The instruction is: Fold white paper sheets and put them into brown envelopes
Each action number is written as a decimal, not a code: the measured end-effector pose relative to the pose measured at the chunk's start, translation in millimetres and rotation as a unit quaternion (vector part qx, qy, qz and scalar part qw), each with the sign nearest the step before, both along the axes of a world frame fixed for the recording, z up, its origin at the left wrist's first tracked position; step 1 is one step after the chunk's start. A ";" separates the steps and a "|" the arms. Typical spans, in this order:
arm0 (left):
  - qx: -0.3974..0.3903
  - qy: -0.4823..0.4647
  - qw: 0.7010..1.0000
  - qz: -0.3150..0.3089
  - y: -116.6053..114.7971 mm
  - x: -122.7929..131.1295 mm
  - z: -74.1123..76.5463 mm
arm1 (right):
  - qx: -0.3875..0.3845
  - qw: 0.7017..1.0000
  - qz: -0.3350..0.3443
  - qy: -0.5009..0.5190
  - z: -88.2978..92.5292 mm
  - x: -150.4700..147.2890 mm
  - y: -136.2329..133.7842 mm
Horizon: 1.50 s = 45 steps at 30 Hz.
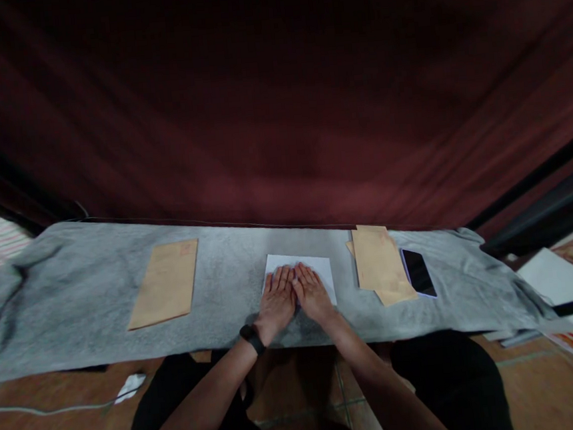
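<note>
A white sheet of paper [323, 270] lies on the grey cloth in front of me, partly covered by both hands. My left hand [278, 299] rests flat on it with fingers stretched out, a dark watch [252, 338] on that wrist. Beside it, touching at the fingertips, my right hand [313, 294] also presses flat on the paper. Whether the sheet is folded cannot be seen under the hands. Off to the left is a brown envelope [167, 284]. Several more brown envelopes [377, 260] overlap in a loose pile to the right.
A phone [418, 272] lies right of the envelope pile. The grey cloth [232, 286] covers a long narrow table before a dark red curtain [280, 142]. On the tiled floor at lower left are a cable [57, 412] and a crumpled white scrap [130, 387].
</note>
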<state>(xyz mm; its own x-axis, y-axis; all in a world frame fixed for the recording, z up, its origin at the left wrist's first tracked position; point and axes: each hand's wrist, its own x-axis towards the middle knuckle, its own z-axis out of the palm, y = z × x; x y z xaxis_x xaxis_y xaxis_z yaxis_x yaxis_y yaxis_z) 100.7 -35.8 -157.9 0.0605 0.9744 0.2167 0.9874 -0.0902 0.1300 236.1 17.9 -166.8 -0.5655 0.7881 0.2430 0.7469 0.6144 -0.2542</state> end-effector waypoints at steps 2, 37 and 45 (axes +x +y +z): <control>-0.015 0.005 1.000 0.014 0.8 -4.1 -1.4 | 0.010 1.000 -0.011 -0.007 -5.2 -1.7 -1.5; 0.007 -0.005 0.999 -0.048 65.1 -14.7 13.9 | 0.029 0.999 -0.023 -0.029 -7.7 50.5 -43.7; -0.027 -0.042 0.999 -0.020 72.4 -16.6 35.9 | 0.031 0.999 -0.014 -0.030 -4.8 54.9 -47.2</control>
